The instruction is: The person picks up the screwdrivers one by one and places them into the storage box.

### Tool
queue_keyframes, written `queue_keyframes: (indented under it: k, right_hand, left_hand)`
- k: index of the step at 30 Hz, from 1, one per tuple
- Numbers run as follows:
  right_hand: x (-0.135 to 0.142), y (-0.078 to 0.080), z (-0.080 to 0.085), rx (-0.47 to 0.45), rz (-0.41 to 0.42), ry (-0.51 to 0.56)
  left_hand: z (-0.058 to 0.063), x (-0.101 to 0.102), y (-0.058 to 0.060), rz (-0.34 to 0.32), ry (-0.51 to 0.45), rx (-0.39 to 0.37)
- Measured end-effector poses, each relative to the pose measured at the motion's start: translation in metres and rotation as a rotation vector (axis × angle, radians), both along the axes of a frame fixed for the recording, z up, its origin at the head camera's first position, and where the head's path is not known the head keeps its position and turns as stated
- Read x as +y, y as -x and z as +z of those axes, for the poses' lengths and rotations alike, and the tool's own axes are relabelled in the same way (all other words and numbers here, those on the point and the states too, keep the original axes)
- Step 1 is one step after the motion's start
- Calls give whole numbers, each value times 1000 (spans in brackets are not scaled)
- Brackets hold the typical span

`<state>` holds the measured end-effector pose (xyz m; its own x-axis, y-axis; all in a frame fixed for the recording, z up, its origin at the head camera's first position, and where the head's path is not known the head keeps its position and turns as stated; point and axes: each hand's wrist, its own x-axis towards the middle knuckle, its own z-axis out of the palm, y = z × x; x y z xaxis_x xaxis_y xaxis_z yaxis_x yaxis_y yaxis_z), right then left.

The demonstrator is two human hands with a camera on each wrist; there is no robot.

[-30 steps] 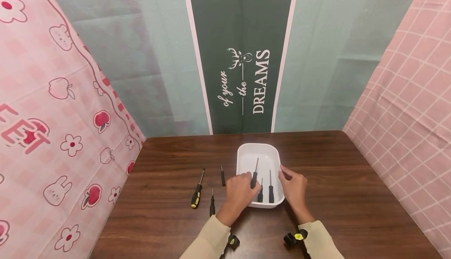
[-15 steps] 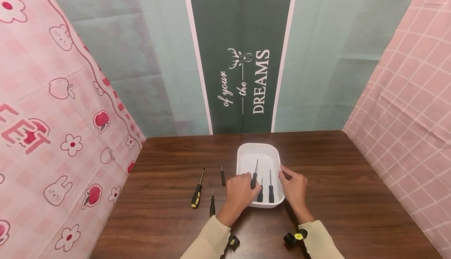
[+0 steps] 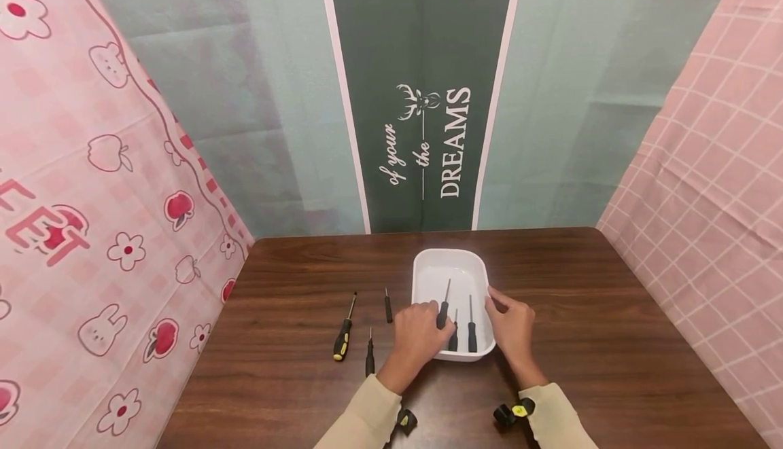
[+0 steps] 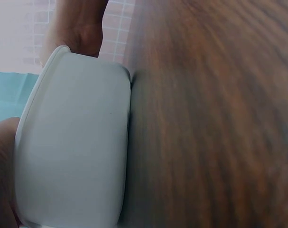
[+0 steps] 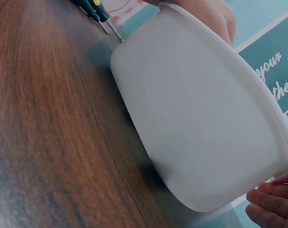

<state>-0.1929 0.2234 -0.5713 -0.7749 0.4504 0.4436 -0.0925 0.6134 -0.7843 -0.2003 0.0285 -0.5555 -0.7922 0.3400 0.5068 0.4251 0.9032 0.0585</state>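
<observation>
My left hand [image 3: 417,332] reaches over the near left side of a white plastic tray [image 3: 449,257]. Its curled fingers and thumb grip the dark handle of a screwdriver [image 3: 444,310], whose thin shaft points toward the tray's far end. Inside the tray lie a short dark screwdriver [image 3: 453,337], partly covered by the left thumb, and a longer screwdriver [image 3: 472,333] to its right. At the tray's right rim, my right hand [image 3: 512,323] pinches the edge between thumb and fingers. Both wrist views mostly show the tray's outer wall [image 4: 72,142], with right fingers [image 5: 272,202] by its corner.
Left of the tray, a black-and-yellow screwdriver [image 3: 344,337], a small black screwdriver [image 3: 388,308] and another dark screwdriver [image 3: 370,357] near my left sleeve lie on the wooden table [image 3: 293,286]. Printed cloths hang behind the table and along both sides.
The screwdriver in my left hand has tipped slightly, its shaft end sinking a little lower. The tray and my right hand stay put; the whole view shifts marginally.
</observation>
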Motion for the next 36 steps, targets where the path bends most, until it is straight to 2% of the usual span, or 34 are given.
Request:
queue_keyframes:
  k: [8,26,36]
  right_hand:
    - [-1,0,0,18,7,7]
    - [-1,0,-2,2,6,7]
    - [-1,1,-4,-10,26,36]
  left_hand:
    - [0,0,-1,0,-1,23]
    - [1,0,-2,3,35,0]
    - [-1,-1,-3,-14,31,-64]
